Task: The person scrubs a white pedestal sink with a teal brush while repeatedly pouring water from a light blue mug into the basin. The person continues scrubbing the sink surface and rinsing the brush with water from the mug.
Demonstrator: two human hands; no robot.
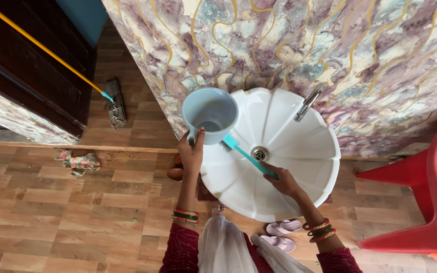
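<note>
Pale blue plastic mug (210, 114), over white scalloped basin (299, 151) rim, clamped by left hand (191, 154) fingers. Teal long-handled brush (248, 156) clamped in right hand (282, 181), bristles just beside mug. Risk: hard scrubbing could twist mug loose, likely spilling onto wooden floor (67, 202).

She wore dark maroon patterned sleeves (180, 253) and a pale, sheer scarf (223, 247) down her front. Stacked red, green and gold bangles (186, 216) circled both wrists, and her fingernails were painted red.
</note>
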